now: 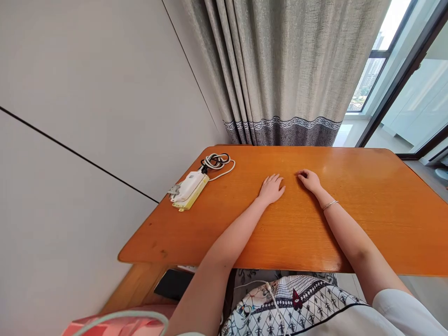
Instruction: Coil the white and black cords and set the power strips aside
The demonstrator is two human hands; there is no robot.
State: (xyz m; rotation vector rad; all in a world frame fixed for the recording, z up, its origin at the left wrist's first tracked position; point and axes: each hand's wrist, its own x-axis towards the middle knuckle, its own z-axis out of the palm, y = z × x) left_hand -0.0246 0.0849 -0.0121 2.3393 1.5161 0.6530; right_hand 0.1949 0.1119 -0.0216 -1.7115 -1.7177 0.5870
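Note:
My left hand (271,188) lies palm down on the orange-brown wooden table (280,233), its fingers stretched out and the thumb apart. It holds nothing that I can see. To its right, my right hand (309,180) rests on its side on the tabletop, with fingers curled and the tips close together. Whatever may be between those fingertips is hidden or too small to name. A thin bracelet (330,204) circles the right wrist. The two hands are apart from each other.
At the table's left edge lie a white and pale-yellow power strip (192,190) and a coiled white cable (214,161) with a black one. A grey curtain (297,60) hangs behind the table. Below left are a dark flat object (173,283) and something pink (122,324).

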